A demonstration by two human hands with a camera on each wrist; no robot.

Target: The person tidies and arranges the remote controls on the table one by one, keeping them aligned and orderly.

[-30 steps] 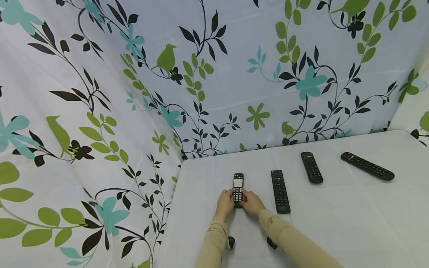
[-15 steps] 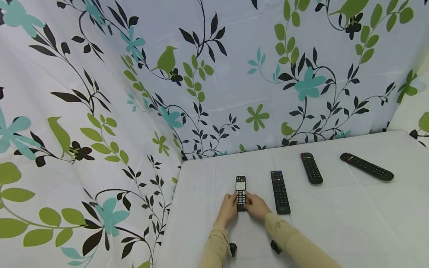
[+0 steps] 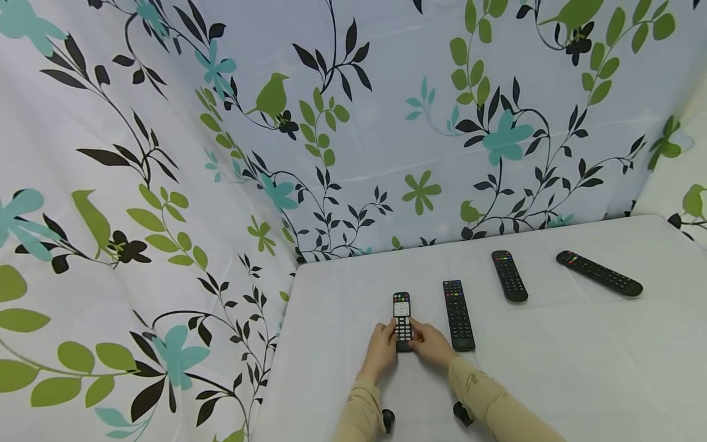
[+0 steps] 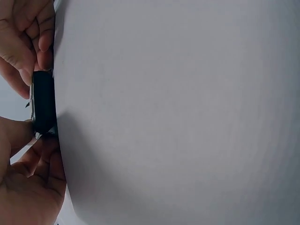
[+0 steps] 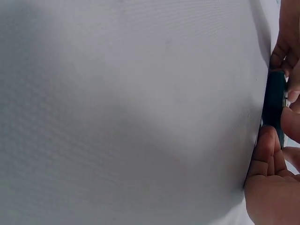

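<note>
Both hands hold a slim black remote control [image 3: 402, 325] with white keys and a pale round pad, keys up, close to the white tabletop. My left hand [image 3: 380, 351] pinches its left edge, while the right hand [image 3: 433, 345] grips the opposite edge with thumb and fingers. In the left wrist view the remote's dark near end [image 4: 43, 101] shows between the fingers, low against the cloth. The right wrist view has the same dark end [image 5: 274, 96] at its right border. Just right of the hands lies a longer black remote [image 3: 459, 316], nearly parallel to the held one.
Farther right on the white-covered table [image 3: 580, 362] lie a black remote with a rounded end [image 3: 510, 276] and a long slanted remote [image 3: 599, 274]. A leaf-and-bird patterned curtain [image 3: 353, 123] stands along the table's back and left sides.
Both hands have slid the held remote a little to the right and toward the person, nearer to the longer remote beside it. The other remotes keep their places.
</note>
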